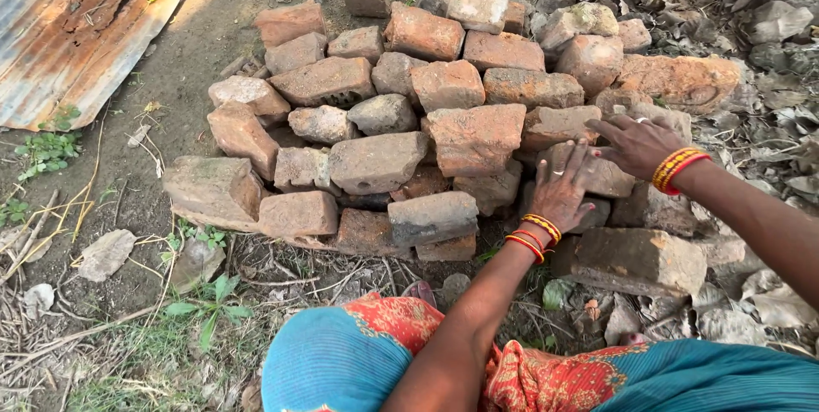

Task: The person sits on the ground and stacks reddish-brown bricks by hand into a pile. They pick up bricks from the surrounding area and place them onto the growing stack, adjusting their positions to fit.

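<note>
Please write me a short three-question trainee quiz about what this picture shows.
1. True or false: both hands rest on the brick pile.
2. What lies at the upper left? A) rusty metal sheet B) blue bucket C) wooden ladder
3. What is worn on both wrists?

Key:
1. True: the left hand and the right hand lie flat on bricks at the pile's right side.
2. A, the rusty metal sheet.
3. Bangles, red and yellow.
</note>
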